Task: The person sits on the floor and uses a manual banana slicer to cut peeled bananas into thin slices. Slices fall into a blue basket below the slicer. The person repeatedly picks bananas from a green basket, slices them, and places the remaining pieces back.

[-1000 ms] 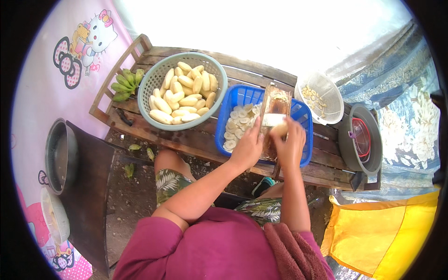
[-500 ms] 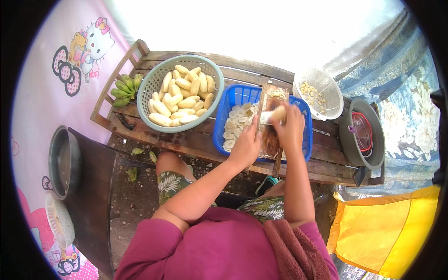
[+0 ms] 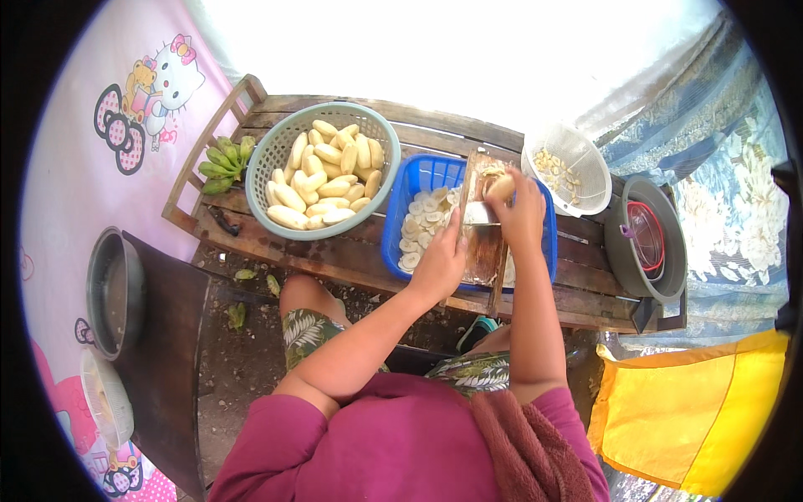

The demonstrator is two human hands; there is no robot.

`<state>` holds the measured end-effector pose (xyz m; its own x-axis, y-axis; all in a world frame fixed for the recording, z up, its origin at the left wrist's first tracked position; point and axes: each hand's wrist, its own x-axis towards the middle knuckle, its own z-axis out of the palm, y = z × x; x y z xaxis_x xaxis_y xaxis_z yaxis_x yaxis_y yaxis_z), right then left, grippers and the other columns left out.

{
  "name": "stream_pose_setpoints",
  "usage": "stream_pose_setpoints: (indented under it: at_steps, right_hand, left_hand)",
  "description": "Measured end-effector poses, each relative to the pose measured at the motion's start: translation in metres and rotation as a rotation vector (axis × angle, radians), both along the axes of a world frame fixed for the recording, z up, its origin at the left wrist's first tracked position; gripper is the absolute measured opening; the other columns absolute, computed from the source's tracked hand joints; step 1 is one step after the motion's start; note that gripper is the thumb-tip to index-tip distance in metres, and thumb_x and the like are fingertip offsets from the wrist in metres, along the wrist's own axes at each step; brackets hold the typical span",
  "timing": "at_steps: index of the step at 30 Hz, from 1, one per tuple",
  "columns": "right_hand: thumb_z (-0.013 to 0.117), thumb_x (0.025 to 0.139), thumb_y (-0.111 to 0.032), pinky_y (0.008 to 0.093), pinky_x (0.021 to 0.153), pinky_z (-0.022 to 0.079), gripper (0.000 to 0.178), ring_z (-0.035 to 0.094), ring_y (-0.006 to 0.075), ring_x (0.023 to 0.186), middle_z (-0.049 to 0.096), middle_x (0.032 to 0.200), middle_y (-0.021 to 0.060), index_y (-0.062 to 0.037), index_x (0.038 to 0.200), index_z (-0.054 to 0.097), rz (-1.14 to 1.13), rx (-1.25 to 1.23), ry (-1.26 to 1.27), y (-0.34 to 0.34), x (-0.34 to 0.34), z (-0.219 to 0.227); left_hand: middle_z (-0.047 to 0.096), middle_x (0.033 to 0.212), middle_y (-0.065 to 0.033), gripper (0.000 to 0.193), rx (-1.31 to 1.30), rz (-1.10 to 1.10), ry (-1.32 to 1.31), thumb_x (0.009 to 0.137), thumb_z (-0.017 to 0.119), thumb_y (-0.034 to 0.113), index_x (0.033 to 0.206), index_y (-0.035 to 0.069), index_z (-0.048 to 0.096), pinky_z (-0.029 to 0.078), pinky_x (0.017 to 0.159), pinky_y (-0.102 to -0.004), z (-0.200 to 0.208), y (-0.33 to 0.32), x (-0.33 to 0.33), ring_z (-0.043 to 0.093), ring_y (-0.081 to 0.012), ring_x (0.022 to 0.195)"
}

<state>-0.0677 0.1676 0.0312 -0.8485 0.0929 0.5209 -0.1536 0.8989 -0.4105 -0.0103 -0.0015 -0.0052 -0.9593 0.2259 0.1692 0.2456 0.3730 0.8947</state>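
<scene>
While the left hand (image 3: 441,261) is gripping the left edge of a wooden slicing board (image 3: 483,259), the right hand (image 3: 520,209) is clasping a pale peeled banana (image 3: 500,189), so yeah, both hands are pretty busy here. The banana is sitting over the upper part of the board, just beyond the light strip running across its middle, though I honestly can't tell if it's touching the wood, since the fingers are covering part of it.

The board itself is spanning a blue basket (image 3: 549,243) from back to front, and a bunch of round banana slices (image 3: 422,219) are piling up in there, mostly left of the board. Just left of that, a grey-green colander (image 3: 258,176) is holding a big heap of whole peeled bananas (image 3: 335,171), with a green unpeeled bunch (image 3: 224,166) lying beside it. Over on the right, a white strainer basket (image 3: 595,180) is holding small pale pieces (image 3: 559,174). Everything's resting on a slatted wooden bench (image 3: 335,251).
</scene>
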Motion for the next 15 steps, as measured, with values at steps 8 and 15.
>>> stream_pose_setpoints:
  at_steps: [8, 15]
  right_hand:
    - [0.083, 0.071, -0.018, 0.0536, 0.113, 0.028, 0.061, 0.045, 0.0365, 0.134, 0.059, 0.131, 0.0098, -0.0161, 0.127, 0.060, 0.048, -0.030, -0.144, -0.013, 0.102, -0.008]
    - [0.078, 0.078, -0.031, 0.0537, 0.108, 0.032, 0.056, 0.051, 0.0318, 0.123, 0.060, 0.124, 0.0102, -0.0141, 0.128, 0.059, -0.011, -0.050, -0.017, 0.002, -0.020, 0.001]
  left_hand:
    - [0.053, 0.125, -0.0321, 0.059, 0.030, 0.022, 0.036, 0.100, 0.045, 0.016, 0.152, -0.004, 0.027, 0.044, 0.099, -0.0480, -0.007, 0.002, 0.002, 0.054, -0.0467, 0.114]
    - [0.053, 0.125, -0.0333, 0.058, 0.038, 0.024, 0.043, 0.099, 0.046, 0.015, 0.151, -0.003, 0.028, 0.043, 0.099, -0.0476, -0.001, 0.002, -0.001, 0.054, -0.0471, 0.115]
